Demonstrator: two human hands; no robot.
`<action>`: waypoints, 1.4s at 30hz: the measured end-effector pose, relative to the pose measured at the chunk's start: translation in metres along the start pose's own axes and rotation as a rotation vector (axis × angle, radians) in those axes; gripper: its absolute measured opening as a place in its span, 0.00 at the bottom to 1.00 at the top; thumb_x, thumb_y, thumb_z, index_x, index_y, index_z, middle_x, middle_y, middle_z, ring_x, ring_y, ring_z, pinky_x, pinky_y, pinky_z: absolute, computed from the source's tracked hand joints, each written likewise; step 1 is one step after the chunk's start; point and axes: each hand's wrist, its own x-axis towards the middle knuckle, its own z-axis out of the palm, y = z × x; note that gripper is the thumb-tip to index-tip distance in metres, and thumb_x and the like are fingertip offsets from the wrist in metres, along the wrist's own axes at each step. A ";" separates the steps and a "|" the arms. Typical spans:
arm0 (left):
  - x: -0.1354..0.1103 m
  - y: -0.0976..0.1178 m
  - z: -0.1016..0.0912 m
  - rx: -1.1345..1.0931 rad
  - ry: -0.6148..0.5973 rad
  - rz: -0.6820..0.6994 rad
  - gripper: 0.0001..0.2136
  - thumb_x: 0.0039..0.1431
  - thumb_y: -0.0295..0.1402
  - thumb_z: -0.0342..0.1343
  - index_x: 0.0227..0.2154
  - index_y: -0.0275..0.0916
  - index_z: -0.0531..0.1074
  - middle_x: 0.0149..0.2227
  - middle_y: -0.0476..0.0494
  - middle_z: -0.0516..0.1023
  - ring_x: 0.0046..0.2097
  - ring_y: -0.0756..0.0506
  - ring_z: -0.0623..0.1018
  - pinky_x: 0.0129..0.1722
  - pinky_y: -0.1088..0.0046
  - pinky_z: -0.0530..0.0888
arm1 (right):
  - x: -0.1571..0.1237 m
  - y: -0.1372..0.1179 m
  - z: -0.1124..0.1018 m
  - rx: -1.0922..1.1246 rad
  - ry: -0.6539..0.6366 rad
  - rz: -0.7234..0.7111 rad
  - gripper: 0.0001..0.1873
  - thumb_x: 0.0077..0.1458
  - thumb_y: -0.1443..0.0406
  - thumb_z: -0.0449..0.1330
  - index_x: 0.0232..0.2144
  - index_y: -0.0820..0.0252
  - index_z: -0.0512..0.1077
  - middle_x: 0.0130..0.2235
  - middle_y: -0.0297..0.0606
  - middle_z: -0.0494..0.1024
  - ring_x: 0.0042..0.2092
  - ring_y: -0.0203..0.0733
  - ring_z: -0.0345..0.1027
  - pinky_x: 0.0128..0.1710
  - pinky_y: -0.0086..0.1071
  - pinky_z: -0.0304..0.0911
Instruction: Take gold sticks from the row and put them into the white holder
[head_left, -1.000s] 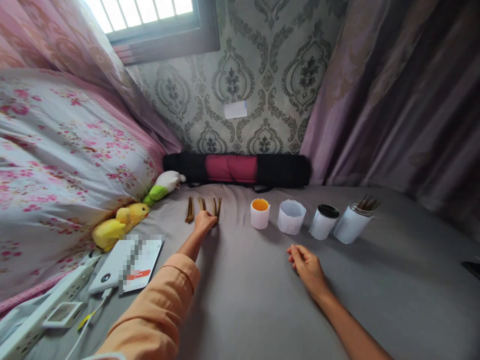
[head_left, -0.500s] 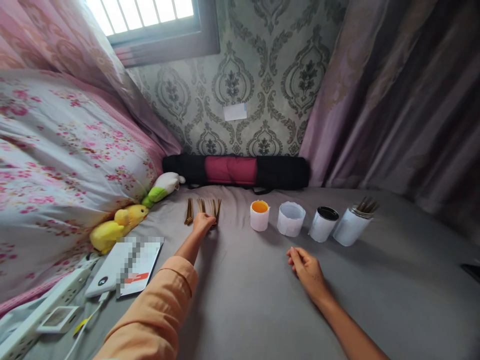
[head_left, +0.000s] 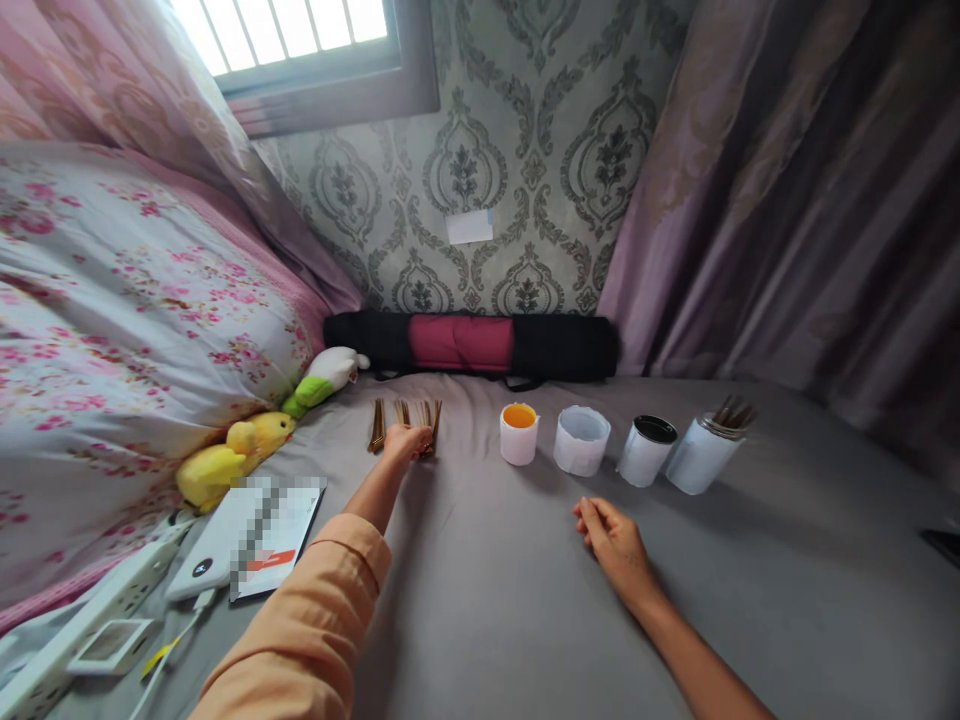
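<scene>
Several thin brown sticks (head_left: 377, 425) lie in small bundles on the grey sheet. My left hand (head_left: 405, 443) is over the middle and right bundles, fingers pinched together at the sticks' near ends; how many sticks it grips is hidden. My right hand (head_left: 613, 540) rests on the sheet with curled fingers and nothing visible in them. Beyond it stand a white-wrapped cup with an orange inside (head_left: 519, 435), a wider white cup (head_left: 581, 442), a white can with a dark inside (head_left: 646, 452) and a white jar (head_left: 701, 460) with brown sticks upright in it.
A black and maroon rolled bag (head_left: 465, 343) lies along the wall. At the left are a yellow plush toy (head_left: 240, 455), a white and green plush toy (head_left: 330, 375), a white power bank (head_left: 206, 560), a flat packet (head_left: 300, 520) and a power strip (head_left: 90, 620).
My left hand has shifted very slightly at the stick bundles, its fingers staying pinched. My right hand and the containers keep their places.
</scene>
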 end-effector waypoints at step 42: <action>-0.051 -0.037 0.026 -0.734 -0.294 -0.064 0.05 0.47 0.18 0.53 0.28 0.29 0.70 0.25 0.43 0.73 0.22 0.56 0.71 0.21 0.84 0.69 | 0.000 0.001 0.000 -0.001 -0.004 0.020 0.20 0.48 0.50 0.50 0.26 0.61 0.66 0.21 0.32 0.65 0.21 0.32 0.56 0.19 0.25 0.51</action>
